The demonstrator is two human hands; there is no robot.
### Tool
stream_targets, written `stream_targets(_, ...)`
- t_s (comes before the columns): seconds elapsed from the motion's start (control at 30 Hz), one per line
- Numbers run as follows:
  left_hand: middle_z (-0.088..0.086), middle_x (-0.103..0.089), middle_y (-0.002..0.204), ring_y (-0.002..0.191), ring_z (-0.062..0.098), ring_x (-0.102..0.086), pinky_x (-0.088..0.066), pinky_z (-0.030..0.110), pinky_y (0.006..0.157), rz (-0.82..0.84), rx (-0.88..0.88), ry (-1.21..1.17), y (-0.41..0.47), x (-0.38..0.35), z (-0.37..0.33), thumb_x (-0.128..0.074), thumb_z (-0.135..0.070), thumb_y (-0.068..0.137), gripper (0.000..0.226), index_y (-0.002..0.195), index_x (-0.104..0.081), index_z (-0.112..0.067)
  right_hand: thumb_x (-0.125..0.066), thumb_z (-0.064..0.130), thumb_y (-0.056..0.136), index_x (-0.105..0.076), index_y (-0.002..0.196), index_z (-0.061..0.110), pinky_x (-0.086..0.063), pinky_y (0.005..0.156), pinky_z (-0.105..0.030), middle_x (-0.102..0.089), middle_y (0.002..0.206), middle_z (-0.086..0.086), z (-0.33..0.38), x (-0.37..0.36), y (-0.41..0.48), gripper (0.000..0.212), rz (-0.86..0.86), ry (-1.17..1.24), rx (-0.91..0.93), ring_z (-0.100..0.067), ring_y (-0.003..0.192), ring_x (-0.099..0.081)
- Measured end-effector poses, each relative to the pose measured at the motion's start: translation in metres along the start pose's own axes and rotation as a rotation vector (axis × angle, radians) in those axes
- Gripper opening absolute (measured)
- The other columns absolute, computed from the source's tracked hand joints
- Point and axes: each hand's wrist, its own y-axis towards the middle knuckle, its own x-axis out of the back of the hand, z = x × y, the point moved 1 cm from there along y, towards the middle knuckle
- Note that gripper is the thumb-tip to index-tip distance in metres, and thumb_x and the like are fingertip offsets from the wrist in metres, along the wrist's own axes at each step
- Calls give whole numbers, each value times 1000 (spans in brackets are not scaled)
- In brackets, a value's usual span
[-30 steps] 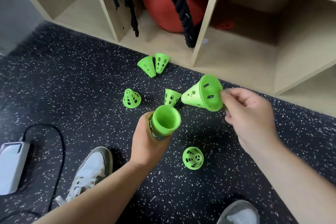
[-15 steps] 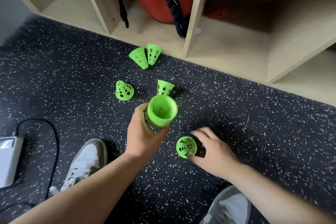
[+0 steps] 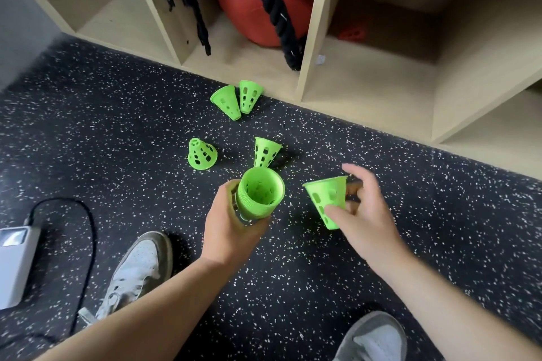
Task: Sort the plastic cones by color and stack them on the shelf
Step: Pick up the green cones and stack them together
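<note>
head view: cone (image 3: pixel 324 196) tip downward

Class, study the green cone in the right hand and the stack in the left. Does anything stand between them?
Nothing visible does. The cone held by the right hand hangs beside the stack in the left hand, with only open air between them. The stack's mouth is uncovered.

Single head-worn wide-angle view, looking steeply down, forward; close over floor (image 3: pixel 117 126), shelf (image 3: pixel 311 38) base beyond.
</note>
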Motion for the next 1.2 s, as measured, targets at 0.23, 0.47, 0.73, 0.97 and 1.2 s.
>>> stream_targets(0.23, -23, -60, 110, 100, -11, -57, -42, 2, 78, 27, -54, -53, -2, -13, -15, -91, -27, 67, 67, 114, -46, -43, -76, -2, 78, -60, 103, 25, -56, 78, -21, -68, 97, 14, 46, -5, 3, 40, 38, 218, 349, -4, 97, -67)
stream_targets(0.47, -22, -62, 109, 99, -6, -60, -43, 5, 79, 12, -78, -123, 3, -14, -24, -90, -24, 68, 64, 111, -48, -45, -74, 35, 78, -57, 132, 12, -40, 105, -22, -55, 128, 4, 35, -21, 16, 61, 116, -443, 783, -11, 123, -51)
stream_targets(0.73, -22, -61, 112, 102, -5, -60, -45, 8, 84, -49, -45, -67, 22, 2, -3, -92, -22, 67, 71, 115, -46, -47, -61, 24, 94, -56, 128, 29, -42, 69, -2, -56, 122, 20, 30, -42, 92, 35, 31, -422, 264, 3, 94, -62)
stream_targets(0.97, -21, -61, 112, 101, -11, -57, -42, 2, 80, -72, 9, -19, 43, 19, 19, -92, -25, 67, 72, 120, -46, -40, -65, 22, 94, -50, 140, 31, -56, 78, -33, -62, 129, 7, 3, -95, 166, 49, 259, -479, 106, -13, 88, -66)
stream_targets(1.2, -26, -60, 108, 98, -14, -57, -41, 1, 79, -86, 44, 7, 61, 21, 29, -92, -24, 67, 67, 109, -45, -49, -68, 16, 92, -74, 100, 19, -51, 73, -24, -66, 94, 13, 24, -97, 170, 10, 79, -484, 363, -4, 80, -62)
